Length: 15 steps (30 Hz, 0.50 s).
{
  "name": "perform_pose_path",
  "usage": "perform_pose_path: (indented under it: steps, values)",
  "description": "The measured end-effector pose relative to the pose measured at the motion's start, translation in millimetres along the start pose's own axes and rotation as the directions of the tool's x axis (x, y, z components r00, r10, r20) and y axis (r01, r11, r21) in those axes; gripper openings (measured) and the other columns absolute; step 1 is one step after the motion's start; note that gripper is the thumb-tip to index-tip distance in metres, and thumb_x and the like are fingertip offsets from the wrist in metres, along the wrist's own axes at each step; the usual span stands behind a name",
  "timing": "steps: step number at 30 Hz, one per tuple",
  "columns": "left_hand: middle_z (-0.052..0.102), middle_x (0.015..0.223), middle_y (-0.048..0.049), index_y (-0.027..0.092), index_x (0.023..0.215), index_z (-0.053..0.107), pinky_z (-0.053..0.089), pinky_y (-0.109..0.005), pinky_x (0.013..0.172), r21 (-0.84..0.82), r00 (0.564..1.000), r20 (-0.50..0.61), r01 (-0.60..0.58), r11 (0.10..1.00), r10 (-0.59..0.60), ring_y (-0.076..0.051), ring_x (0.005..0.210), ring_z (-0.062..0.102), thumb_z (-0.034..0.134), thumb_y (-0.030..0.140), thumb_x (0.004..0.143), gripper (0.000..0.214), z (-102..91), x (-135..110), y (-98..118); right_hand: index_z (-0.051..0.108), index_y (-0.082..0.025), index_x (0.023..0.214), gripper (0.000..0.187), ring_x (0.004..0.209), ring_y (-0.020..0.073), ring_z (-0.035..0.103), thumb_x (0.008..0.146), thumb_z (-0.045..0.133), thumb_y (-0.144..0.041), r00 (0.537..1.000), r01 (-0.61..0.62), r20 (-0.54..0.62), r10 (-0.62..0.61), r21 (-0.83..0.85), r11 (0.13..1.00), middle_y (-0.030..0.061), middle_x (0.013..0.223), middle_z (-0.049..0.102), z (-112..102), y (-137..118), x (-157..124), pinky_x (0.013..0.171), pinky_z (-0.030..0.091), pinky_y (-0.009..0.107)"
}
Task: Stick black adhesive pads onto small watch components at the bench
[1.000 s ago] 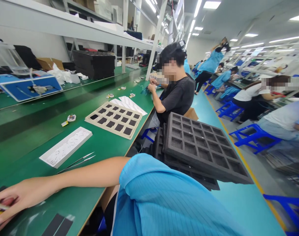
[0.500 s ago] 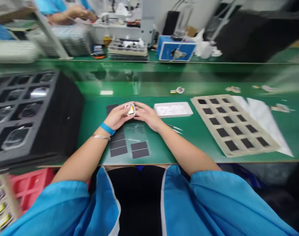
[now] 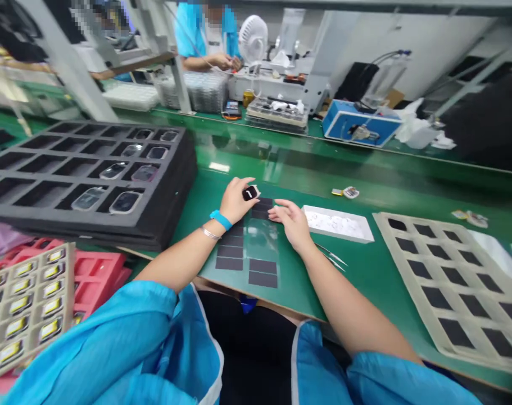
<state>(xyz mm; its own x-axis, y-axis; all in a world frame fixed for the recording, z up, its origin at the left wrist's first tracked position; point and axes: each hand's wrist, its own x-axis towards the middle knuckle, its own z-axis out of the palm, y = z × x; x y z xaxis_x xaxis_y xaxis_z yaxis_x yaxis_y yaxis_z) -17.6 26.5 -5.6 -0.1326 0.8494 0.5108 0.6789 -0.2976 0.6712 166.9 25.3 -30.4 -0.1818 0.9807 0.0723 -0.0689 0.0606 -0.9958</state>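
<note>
A watch body with a black screen showing small white marks is gripped between the thumb and fingers of my left hand. My right hand is apart from it on the right, fingers loosely stretched with nothing seen in them. Beneath and between the hands lies a clear sheet bearing dark rectangular pieces; my right fingertips are close to its upper pieces, contact unclear. Metal tweezers lie to the right of my right forearm. Beyond them is a shallow white box with small pieces inside.
A black foam tray with clear-fronted watch parts stands left. Below it, a beige tray of yellow-labelled parts rests over red trays. Another beige tray with dark pieces lies right. A blue box and a co-worker are behind.
My right hand has come away from the watch body, which stays in my left hand and now shows its screen instead of its yellow-and-white side. The view has swung left.
</note>
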Motion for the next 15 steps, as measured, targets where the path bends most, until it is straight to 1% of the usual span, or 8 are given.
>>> perform_pose_path:
  steps: [2,4,6,8,9,11,13,15]
  values:
    - [0.064,0.093,-0.0059,0.014,0.113,0.064,0.050,-0.035,0.086,0.055,0.996,-0.055,-0.074,0.996,0.077,-0.021,0.091,0.061,0.085,0.013,0.061,0.056,-11.3,-2,14,0.062,-0.018,0.100,0.062,0.065,0.0141,0.067,0.059,0.077,-0.063,1.000,0.012,-0.013,-0.013,-0.038,0.999,0.0018,0.073,0.071,0,0,-1,0.068,0.057,0.031]
    - [0.065,0.093,-0.0059,0.016,0.114,0.061,0.050,-0.036,0.086,0.076,0.973,-0.137,-0.178,0.981,0.187,-0.021,0.091,0.061,0.085,0.022,0.066,0.054,-33.3,-5,35,0.062,-0.018,0.099,0.061,0.063,0.0145,0.066,0.059,0.077,-0.063,1.000,0.014,-0.026,-0.016,-0.062,0.998,0.0018,0.071,0.070,0,-1,-1,0.066,0.057,0.032]
    - [0.066,0.096,-0.0059,0.018,0.115,0.060,0.049,-0.036,0.087,0.120,0.919,-0.242,-0.290,0.949,0.311,-0.021,0.092,0.061,0.081,0.033,0.071,0.051,-66.6,-11,59,0.063,-0.018,0.098,0.061,0.062,0.0147,0.066,0.060,0.077,-0.063,1.000,0.009,-0.027,-0.011,-0.079,0.997,0.0023,0.071,0.070,-1,-1,-1,0.065,0.056,0.032]
    - [0.067,0.099,-0.0064,0.020,0.112,0.061,0.048,-0.037,0.089,0.227,0.853,-0.341,-0.333,0.915,0.395,-0.021,0.094,0.061,0.078,0.040,0.075,0.046,-109.8,-18,77,0.063,-0.017,0.098,0.061,0.062,0.0145,0.066,0.060,0.077,-0.063,1.000,0.007,-0.019,-0.009,-0.093,0.996,0.0029,0.071,0.070,-2,-1,-1,0.065,0.056,0.031]
    - [0.067,0.100,-0.0064,0.020,0.110,0.062,0.048,-0.037,0.090,0.293,0.830,-0.381,-0.309,0.905,0.407,-0.022,0.095,0.061,0.077,0.041,0.075,0.043,-134.4,-20,80,0.063,-0.017,0.098,0.062,0.062,0.0144,0.065,0.060,0.076,-0.064,1.000,0.009,-0.014,-0.010,-0.099,0.995,0.0032,0.071,0.070,-2,-1,-1,0.065,0.056,0.031]
    - [0.067,0.097,-0.0060,0.020,0.105,0.064,0.047,-0.038,0.090,0.402,0.815,-0.452,-0.178,0.898,0.363,-0.022,0.094,0.061,0.079,0.039,0.072,0.042,-187.1,-22,73,0.064,-0.017,0.098,0.062,0.063,0.0146,0.066,0.060,0.076,-0.065,1.000,0.014,-0.011,-0.015,-0.121,0.993,0.0041,0.072,0.070,-2,-1,-1,0.065,0.056,0.031]
    - [0.068,0.090,-0.0043,0.019,0.101,0.067,0.048,-0.037,0.087,0.458,0.827,-0.509,0.026,0.889,0.238,-0.021,0.088,0.063,0.083,0.036,0.066,0.042,-240.0,-20,50,0.065,-0.017,0.098,0.061,0.063,0.0151,0.066,0.061,0.074,-0.065,1.000,0.020,-0.015,-0.022,-0.146,0.989,0.0048,0.072,0.070,-1,-1,0,0.065,0.056,0.031]
    - [0.066,0.078,-0.0011,0.015,0.092,0.069,0.049,-0.035,0.085,0.472,0.839,-0.543,0.269,0.839,0.037,-0.019,0.080,0.063,0.086,0.038,0.061,0.042,-284.0,-17,22,0.065,-0.017,0.096,0.060,0.062,0.0155,0.066,0.062,0.074,-0.065,1.000,0.023,-0.013,-0.026,-0.157,0.987,0.0049,0.071,0.070,2,-2,-2,0.064,0.055,0.032]
